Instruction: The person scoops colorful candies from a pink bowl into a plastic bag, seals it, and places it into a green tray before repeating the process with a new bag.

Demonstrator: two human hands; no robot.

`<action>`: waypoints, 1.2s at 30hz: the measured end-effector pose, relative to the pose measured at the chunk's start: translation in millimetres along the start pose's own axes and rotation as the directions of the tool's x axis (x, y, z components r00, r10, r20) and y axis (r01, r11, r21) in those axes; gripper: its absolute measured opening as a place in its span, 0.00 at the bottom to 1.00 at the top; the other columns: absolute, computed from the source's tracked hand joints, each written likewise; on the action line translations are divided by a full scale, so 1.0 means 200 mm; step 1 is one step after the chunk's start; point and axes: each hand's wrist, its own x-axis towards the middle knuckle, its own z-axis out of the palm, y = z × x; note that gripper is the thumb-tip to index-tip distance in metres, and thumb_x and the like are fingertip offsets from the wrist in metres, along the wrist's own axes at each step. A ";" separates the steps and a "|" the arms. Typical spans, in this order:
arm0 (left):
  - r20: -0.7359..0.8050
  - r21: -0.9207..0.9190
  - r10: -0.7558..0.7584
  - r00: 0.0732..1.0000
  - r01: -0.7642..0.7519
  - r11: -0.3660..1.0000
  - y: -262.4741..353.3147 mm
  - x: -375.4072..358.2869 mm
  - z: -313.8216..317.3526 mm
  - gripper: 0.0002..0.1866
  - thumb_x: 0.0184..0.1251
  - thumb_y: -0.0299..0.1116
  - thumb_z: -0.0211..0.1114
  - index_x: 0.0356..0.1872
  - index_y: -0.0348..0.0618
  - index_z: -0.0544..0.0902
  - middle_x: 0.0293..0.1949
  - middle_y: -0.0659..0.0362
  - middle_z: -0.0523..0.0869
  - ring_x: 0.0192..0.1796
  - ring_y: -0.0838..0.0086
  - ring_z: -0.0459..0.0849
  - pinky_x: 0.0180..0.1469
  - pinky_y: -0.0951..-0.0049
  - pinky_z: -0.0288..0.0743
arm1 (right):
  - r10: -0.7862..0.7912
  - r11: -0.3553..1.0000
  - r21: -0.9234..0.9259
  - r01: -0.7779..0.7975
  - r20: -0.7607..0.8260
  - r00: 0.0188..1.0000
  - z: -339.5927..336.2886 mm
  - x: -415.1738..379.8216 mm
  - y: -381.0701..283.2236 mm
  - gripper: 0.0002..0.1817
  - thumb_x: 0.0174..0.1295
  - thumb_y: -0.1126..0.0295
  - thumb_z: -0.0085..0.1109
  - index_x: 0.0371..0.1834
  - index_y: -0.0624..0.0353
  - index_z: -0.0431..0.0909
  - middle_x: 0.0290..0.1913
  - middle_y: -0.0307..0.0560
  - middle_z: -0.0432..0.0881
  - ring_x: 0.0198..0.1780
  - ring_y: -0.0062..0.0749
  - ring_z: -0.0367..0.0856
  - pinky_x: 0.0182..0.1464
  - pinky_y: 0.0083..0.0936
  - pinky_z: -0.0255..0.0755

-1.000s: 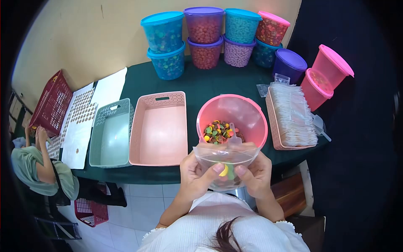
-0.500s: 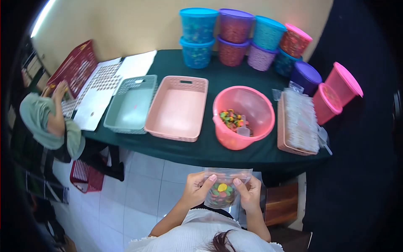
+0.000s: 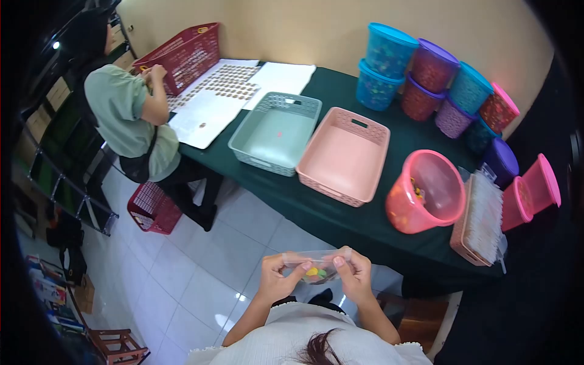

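Note:
A clear plastic pouch (image 3: 316, 274) with yellow, green and dark pieces inside hangs between my hands, in front of my body. My left hand (image 3: 281, 277) pinches its left top corner, thumb in front. The right top corner is pinched by my right hand (image 3: 354, 274) in the same way. Beyond them on the dark green table lie an empty-looking pink basket (image 3: 347, 159) and a grey-green basket (image 3: 267, 143) holding one small pink piece. A pink bucket (image 3: 401, 204) with colourful pieces inside stands to the right of the baskets.
Lidded tubs (image 3: 389, 52) are stacked along the wall. A basket of clear pouches (image 3: 480, 222) sits at the right. At the left, a co-worker (image 3: 125, 100) stands beside white sheets with small brown pieces (image 3: 228, 85) and a dark red basket (image 3: 194, 61).
The view has turned left, so the table's contents appear further right and more of the co-worker shows. The pouch now looks tilted and foreshortened, still between both hands.

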 end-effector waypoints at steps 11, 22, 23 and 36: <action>-0.117 0.103 0.048 0.992 -0.036 0.994 0.15 -0.01 -0.74 0.04 0.53 0.22 0.61 0.30 0.36 0.82 0.23 0.58 0.80 0.26 0.80 0.77 0.30 0.81 0.69 | -0.194 0.981 0.039 0.192 0.312 0.930 0.73 0.32 0.21 0.05 0.51 0.79 0.57 0.31 0.62 0.76 0.26 0.43 0.75 0.27 0.21 0.72 0.30 0.17 0.65; -0.081 0.014 -0.144 0.986 0.145 0.989 0.12 0.18 -1.01 0.07 0.57 0.25 0.58 0.35 0.38 0.81 0.29 0.58 0.80 0.34 0.78 0.76 0.37 0.80 0.68 | 0.008 0.998 0.057 -0.022 0.229 0.973 0.95 0.55 0.33 0.08 0.52 0.77 0.56 0.37 0.64 0.75 0.33 0.43 0.74 0.36 0.22 0.74 0.38 0.17 0.67; -0.025 0.101 -0.061 0.998 0.064 0.993 0.10 0.22 -1.03 0.08 0.56 0.25 0.58 0.36 0.38 0.81 0.30 0.58 0.80 0.35 0.77 0.76 0.38 0.80 0.68 | -0.063 0.998 0.011 0.062 0.221 0.973 0.94 0.57 0.35 0.08 0.51 0.78 0.57 0.36 0.64 0.76 0.34 0.43 0.74 0.36 0.22 0.74 0.38 0.16 0.67; -0.007 0.172 0.284 0.959 -0.279 0.945 0.06 0.94 -1.07 0.06 0.46 0.21 0.66 0.29 0.38 0.82 0.27 0.58 0.80 0.35 0.72 0.79 0.43 0.72 0.71 | -0.263 0.964 -0.051 0.262 -0.010 0.965 0.81 1.17 0.31 0.08 0.40 0.83 0.64 0.24 0.61 0.78 0.26 0.45 0.77 0.30 0.26 0.76 0.35 0.19 0.70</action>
